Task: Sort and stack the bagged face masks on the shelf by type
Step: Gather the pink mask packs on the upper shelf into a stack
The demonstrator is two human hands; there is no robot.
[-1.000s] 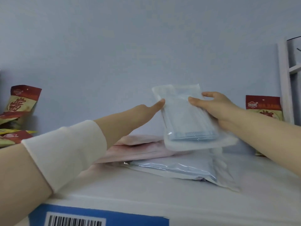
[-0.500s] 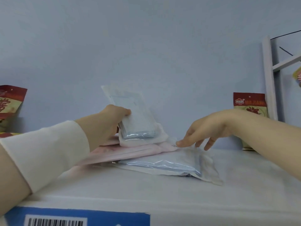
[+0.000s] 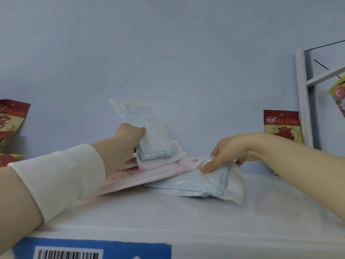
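Head view: the left hand grips a tilted blue mask bag by its left edge, fingers curled round it. The bag's lower end rests on the pink mask bags, which lie flat in the middle of the shelf, toward its back edge. The right hand pinches the raised far corner of a flat blue mask bag, thumb on top and the other fingers hidden under the film. That bag lies just right of the pink ones; whether its left edge is tucked under them I cannot tell. A red snack packet stands near the shelf's right end.

The step in hand looks like bringing the two blue bags together as one stack, apart from the pink. To do it well, the right hand should lift its bag rather than drag it, since slick film sliding against the pink bags would likely skew that pile. A corner pinch lets the bag droop, so a fuller hold along one edge would help. Both blue bags are best laid flat with edges squared, on bare shelf toward the right end.
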